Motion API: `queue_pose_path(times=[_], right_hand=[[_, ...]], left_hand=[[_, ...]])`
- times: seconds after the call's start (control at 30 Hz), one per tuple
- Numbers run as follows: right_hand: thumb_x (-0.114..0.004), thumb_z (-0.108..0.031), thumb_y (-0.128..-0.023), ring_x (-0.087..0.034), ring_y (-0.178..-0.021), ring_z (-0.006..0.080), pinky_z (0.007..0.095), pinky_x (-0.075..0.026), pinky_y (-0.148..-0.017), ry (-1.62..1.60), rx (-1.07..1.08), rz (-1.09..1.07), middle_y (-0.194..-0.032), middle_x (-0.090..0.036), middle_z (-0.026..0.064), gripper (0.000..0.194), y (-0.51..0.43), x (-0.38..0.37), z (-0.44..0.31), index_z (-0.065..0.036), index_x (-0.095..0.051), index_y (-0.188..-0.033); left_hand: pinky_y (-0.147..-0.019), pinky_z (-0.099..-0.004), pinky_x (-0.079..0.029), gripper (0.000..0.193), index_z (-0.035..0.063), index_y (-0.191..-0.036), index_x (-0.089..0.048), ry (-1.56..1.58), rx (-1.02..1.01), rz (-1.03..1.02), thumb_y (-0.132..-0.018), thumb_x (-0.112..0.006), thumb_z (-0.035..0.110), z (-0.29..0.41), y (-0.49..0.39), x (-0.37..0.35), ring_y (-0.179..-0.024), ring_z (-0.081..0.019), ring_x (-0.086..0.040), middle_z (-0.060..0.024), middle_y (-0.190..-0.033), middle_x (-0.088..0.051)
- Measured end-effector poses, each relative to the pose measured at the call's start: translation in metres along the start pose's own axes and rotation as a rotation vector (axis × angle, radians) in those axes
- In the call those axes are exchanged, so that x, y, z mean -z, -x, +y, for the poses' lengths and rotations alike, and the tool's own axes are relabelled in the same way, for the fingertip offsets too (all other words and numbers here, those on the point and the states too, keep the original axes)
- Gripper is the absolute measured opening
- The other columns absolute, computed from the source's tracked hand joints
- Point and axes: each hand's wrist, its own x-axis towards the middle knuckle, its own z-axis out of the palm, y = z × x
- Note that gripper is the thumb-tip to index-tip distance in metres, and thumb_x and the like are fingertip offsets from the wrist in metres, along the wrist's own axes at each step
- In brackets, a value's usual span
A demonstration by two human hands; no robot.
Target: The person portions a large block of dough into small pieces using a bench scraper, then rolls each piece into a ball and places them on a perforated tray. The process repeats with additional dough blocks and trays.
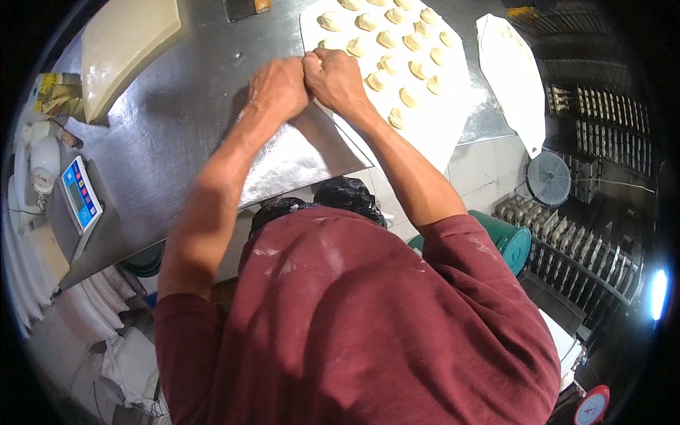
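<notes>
My left hand (279,87) and my right hand (338,79) meet with curled fingers above the left edge of a white board (441,125). Their knuckles face up and hide the fingertips, so whether something is pinched between them cannot be made out. On the board, small folded dough pieces (387,39) lie in several loose rows. One dough piece (357,47) sits just beyond my right hand. The board rests on a steel worktable (196,106), its near corner reaching past the table's front edge.
A large cream-coloured slab (127,48) lies at the far left, near a digital scale (82,194). A bench scraper (241,8) is at the top edge. Rightward are another white board (512,79), a green bin (504,241), a round fan (549,179) and loaded racks (579,249).
</notes>
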Motion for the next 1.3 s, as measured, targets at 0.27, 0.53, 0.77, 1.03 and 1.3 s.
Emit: queue_pose_path(times=[0.27,0.53,0.77,1.03,1.3], right_hand=[[-0.067,-0.033,-0.097,-0.071,-0.087,0.0201,0.0380,-0.057,-0.086,-0.399,0.251,-0.979,-0.096,-0.077,0.0103,0.030,0.047,0.064,0.000,-0.010,-0.081,-0.109],[-0.069,-0.039,-0.099,-0.073,-0.113,0.0288,0.0420,-0.055,-0.101,0.128,-0.295,0.253,-0.117,-0.077,0.0191,0.056,-0.008,0.230,0.159,-0.001,-0.067,-0.140],[-0.084,-0.059,-0.085,-0.074,-0.104,0.0345,0.0418,-0.058,-0.091,0.493,-0.226,0.384,-0.108,-0.079,0.0212,0.067,-0.049,0.244,0.227,-0.002,-0.080,-0.120],[-0.055,-0.047,-0.111,-0.072,-0.092,0.0207,0.0376,-0.063,-0.081,-1.295,-0.469,-0.180,-0.103,-0.072,0.0143,0.058,0.071,0.062,0.000,0.001,-0.059,-0.143],[-0.074,-0.033,-0.103,-0.057,-0.062,0.0068,0.0232,-0.043,-0.055,-0.704,-0.434,-0.044,-0.074,-0.065,-0.0001,0.030,0.133,0.051,0.025,-0.004,-0.074,-0.093]], left_hand=[[-0.102,-0.0519,-0.053,0.046,0.0026,-0.121,-0.075,-0.254,-0.053,-0.057,-0.092,-0.076,0.039,-0.032,-0.008,-0.015,-0.111,-0.0403,-0.070,-0.0239,-0.119,-0.070],[-0.103,-0.0437,-0.055,0.044,0.0080,-0.138,-0.066,0.085,0.081,0.109,-0.098,-0.074,0.025,-0.061,0.014,-0.030,-0.118,-0.0320,-0.066,-0.0180,-0.125,-0.062],[-0.106,-0.0381,-0.056,0.060,0.0008,-0.145,-0.058,0.918,0.303,-0.020,-0.090,-0.081,0.011,-0.058,0.020,-0.010,-0.122,-0.0251,-0.066,-0.0183,-0.136,-0.064],[-0.109,-0.0387,-0.053,0.101,0.0032,-0.161,-0.035,1.212,-0.047,-0.220,-0.077,-0.090,0.008,0.028,0.034,-0.013,-0.131,-0.0253,-0.059,-0.0259,-0.151,-0.048],[-0.109,-0.0410,-0.050,0.088,0.0044,-0.153,-0.053,0.922,-0.080,-0.361,-0.078,-0.094,0.029,-0.033,0.082,-0.008,-0.133,-0.0272,-0.059,-0.0160,-0.149,-0.060]])
